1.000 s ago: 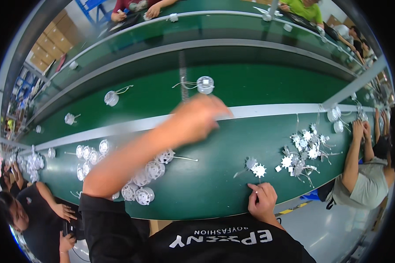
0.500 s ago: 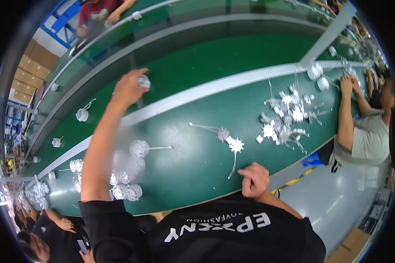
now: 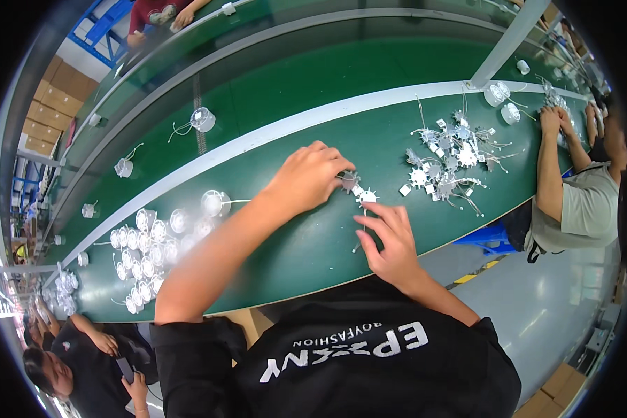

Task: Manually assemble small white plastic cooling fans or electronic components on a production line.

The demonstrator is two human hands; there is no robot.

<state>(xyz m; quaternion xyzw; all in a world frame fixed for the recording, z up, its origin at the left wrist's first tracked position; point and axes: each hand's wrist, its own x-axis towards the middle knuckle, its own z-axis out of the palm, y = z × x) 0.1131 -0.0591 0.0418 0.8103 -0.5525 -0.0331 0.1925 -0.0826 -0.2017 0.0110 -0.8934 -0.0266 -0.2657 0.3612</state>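
Note:
Two flat star-shaped pieces with thin wires, one grey (image 3: 350, 182) and one white (image 3: 368, 198), lie side by side on the green bench. My left hand (image 3: 306, 180) reaches across from the left, its fingers bent together and their tips at the edge of the grey piece. Just below the white piece is my right hand (image 3: 391, 244), fingers and thumb spread apart around its wire, holding nothing. A round clear-white housing (image 3: 203, 120) with a trailing wire sits on the green belt beyond the pale rail.
A tangled heap of star-shaped pieces (image 3: 449, 160) lies to the right. Left of my arm stand many round white housings (image 3: 143, 251). A pale metal rail (image 3: 292, 125) divides bench from belt; an upright post (image 3: 505, 49) rises from it. Co-workers sit at both sides.
My left hand has let go of the round housing on the belt and come back right to the grey piece. My right hand has moved up-left and spread its fingers.

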